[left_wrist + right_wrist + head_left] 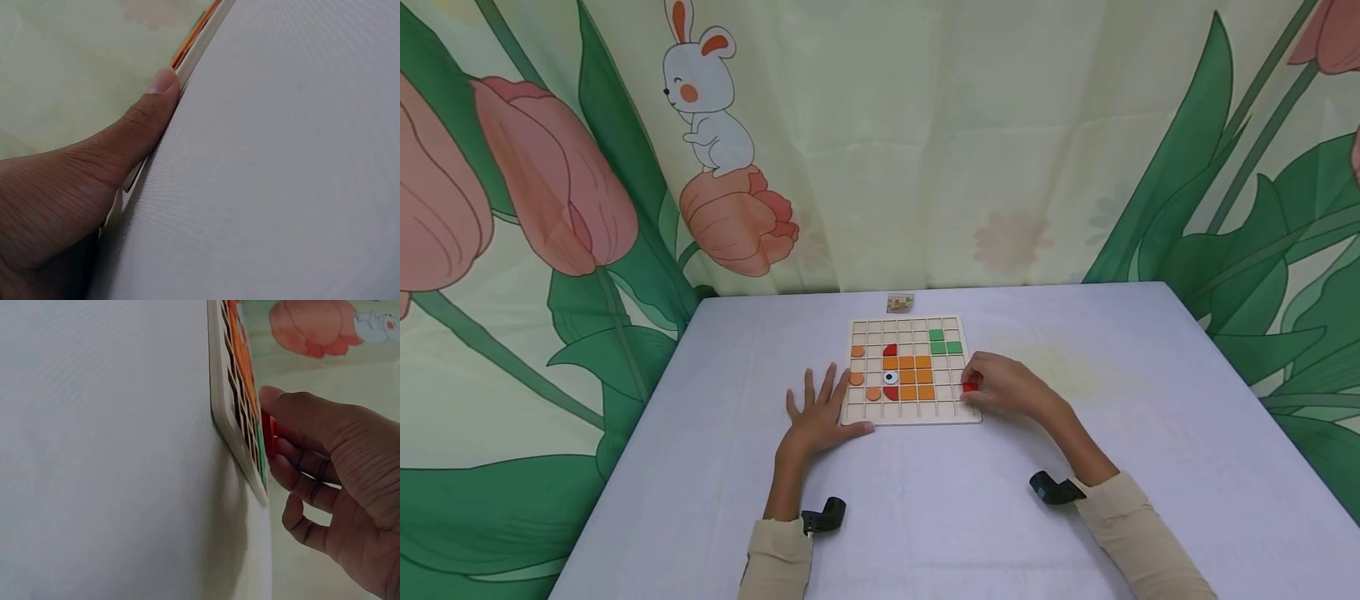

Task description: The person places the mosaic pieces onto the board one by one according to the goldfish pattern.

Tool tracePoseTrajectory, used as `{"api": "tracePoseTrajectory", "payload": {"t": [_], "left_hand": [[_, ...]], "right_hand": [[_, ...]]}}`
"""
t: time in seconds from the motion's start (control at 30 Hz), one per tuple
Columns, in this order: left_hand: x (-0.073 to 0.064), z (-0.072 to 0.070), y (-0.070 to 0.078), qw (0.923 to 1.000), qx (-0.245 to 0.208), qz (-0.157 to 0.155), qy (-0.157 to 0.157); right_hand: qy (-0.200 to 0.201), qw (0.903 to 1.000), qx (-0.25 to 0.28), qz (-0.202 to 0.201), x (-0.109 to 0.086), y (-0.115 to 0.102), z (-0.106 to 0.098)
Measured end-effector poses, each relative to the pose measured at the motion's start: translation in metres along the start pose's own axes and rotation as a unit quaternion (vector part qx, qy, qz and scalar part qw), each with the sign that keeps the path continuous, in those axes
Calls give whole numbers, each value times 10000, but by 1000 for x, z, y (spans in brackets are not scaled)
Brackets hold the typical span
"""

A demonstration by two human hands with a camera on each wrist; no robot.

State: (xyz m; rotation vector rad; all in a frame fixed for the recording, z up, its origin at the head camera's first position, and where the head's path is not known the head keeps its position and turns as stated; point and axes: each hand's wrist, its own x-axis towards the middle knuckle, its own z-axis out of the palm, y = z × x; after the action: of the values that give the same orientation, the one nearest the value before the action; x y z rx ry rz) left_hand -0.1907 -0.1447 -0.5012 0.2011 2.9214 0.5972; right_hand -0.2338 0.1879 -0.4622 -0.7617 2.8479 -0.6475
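A pale gridded board (904, 412) lies on the table with coloured tiles set in its cells. Orange square tiles (915, 377) form a block in the middle, beside two red curved tiles (891, 393) and a round eye tile (891, 377). Green tiles (945, 347) sit at the upper right, several round orange tiles (873, 393) at the left. My left hand (820, 423) spreads over the board's left edge, thumb along its front corner. At the right edge, my right hand (1006, 386) pinches a red tile (268, 434) between thumb and fingers; its exact shape is partly hidden.
A small card or packet (900, 302) with a tiny patterned picture lies behind the board. The table (760, 333) has a white cloth. A curtain (925, 125) printed with tulips and a rabbit hangs behind it. Black wrist cameras (825, 516) sit on both forearms.
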Motion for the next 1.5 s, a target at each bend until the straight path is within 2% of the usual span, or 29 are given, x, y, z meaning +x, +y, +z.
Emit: {"api": "tracePoseTrajectory", "payload": {"t": [0.2, 0.37, 0.57, 1.07, 1.5], "left_hand": [[0, 1, 0, 10000, 42, -19, 6], [1, 2, 0, 10000, 73, -21, -3], [1, 1, -1, 10000, 91, 5, 19], [1, 1, -1, 10000, 25, 50, 52], [2, 2, -3, 9999, 75, 33, 63]], "right_hand": [[-288, 9994, -148, -101, 15, -16, 5], [-336, 9991, -205, -183, 23, -21, 12], [-408, 9990, -159, 15, 31, -27, 16], [-374, 9993, 44, -41, 29, -29, 17], [-429, 9978, 337, -383, 28, -22, 15]]}}
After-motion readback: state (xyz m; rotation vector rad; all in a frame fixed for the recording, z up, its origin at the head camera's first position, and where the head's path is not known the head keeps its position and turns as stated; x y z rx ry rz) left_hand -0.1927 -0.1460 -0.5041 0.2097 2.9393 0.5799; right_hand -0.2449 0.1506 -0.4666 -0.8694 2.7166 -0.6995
